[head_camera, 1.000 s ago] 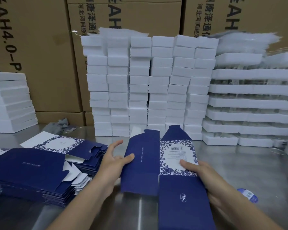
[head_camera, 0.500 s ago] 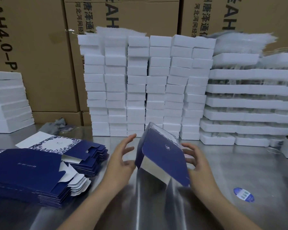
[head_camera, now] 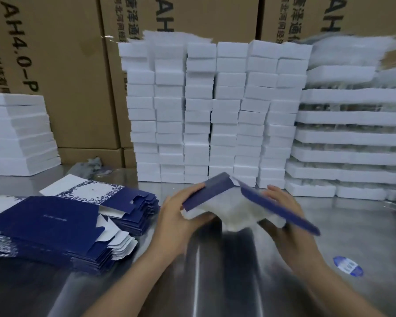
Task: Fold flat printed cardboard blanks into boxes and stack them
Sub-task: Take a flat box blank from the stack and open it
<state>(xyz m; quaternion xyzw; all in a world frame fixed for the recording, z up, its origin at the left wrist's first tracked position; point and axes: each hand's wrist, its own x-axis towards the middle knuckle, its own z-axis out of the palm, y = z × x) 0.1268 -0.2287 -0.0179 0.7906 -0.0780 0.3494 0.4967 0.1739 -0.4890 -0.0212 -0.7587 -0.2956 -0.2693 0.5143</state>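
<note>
My left hand [head_camera: 176,216] and right hand [head_camera: 286,216] both grip one half-opened blank [head_camera: 212,189]; at nine o'clock the flat pile [head_camera: 50,223] waits (nothing fully folded shows yet).

Steel table [head_camera: 352,225] carries navy blank stacks [head_camera: 62,227], white foam blocks [head_camera: 215,115], foam trays [head_camera: 352,138], grey rag [head_camera: 89,164], blue sticker [head_camera: 348,266].

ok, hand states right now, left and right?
Left hand: grips the left panel of the half-opened blue box blank.
Right hand: holds the same blank's right panel; blur hides the exact finger placement.
</note>
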